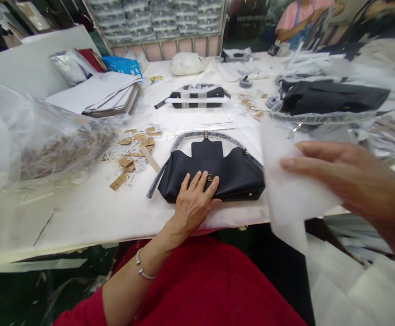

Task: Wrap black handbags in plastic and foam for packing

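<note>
A black handbag (231, 174) lies on the white table in front of me, its flap folded back and its handle wrapped in clear plastic. Spread flat on the bag's front, beside the gold clasp (209, 178), is my left hand (197, 201), fingers apart and gripping nothing. To the right of the bag, my right hand (340, 174) pinches a thin white sheet (282, 181) between thumb and fingers; hand and sheet are blurred by motion. The sheet hangs down past the table's front edge.
Brown tags (126, 163) lie left of the bag, near a large clear plastic bag (41, 140). Behind stands another black handbag (197, 97); more black bags (333, 97) are at the right. White sheets (340, 280) hang low right. A person (296, 20) is at the back.
</note>
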{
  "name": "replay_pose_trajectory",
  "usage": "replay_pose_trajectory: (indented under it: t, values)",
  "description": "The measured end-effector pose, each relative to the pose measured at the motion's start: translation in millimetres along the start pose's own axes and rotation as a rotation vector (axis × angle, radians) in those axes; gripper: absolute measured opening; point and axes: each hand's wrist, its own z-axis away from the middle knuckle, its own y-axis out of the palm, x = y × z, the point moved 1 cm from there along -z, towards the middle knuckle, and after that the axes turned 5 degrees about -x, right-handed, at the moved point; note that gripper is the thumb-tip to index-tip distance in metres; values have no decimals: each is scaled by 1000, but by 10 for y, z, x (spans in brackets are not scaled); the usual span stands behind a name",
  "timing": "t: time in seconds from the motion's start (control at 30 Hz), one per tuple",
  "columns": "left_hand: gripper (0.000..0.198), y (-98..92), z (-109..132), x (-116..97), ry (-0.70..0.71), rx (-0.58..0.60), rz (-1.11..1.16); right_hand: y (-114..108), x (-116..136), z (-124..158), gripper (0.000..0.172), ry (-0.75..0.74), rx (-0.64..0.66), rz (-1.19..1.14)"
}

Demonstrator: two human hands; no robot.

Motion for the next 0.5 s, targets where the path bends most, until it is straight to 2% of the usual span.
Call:
replay_pose_trajectory:
  t: [0.03, 0.07, 0.13, 0.17, 0.2, 0.23, 0.3, 0.37, 0.4, 0.5]
  values:
    - [50, 11, 3, 2, 0, -23, 9, 143, 227, -331, 41, 72, 82, -96]
    - [47, 30, 9, 6, -3, -51, 17, 309, 449, -603, 39, 112, 110, -160]
    - [38, 85, 32, 14, -14, -103, 31, 679, 805, -908, 33, 38, 209, -172]
    - [33, 120, 48, 18, -20, -121, 36, 857, 917, -933, 31, -59, 294, -177]
    - [29, 154, 67, 21, -25, -131, 41, 1013, 975, -882, 32, -148, 394, -170]
    - [27, 186, 87, 22, -28, -132, 45, 1139, 984, -772, 40, -212, 471, -139]
    - [27, 223, 121, 18, -37, -137, 52, 1283, 897, -454, 64, -333, 524, -20]
    - [29, 216, 133, 8, -37, -156, 71, 1310, 732, -130, 81, -503, 438, 97]
    - [30, 198, 128, 4, -33, -164, 85, 1301, 630, -4, 81, -552, 391, 173]
    - [32, 122, 78, 1, -34, -130, 130, 1232, 305, 156, 64, -595, 221, 360]
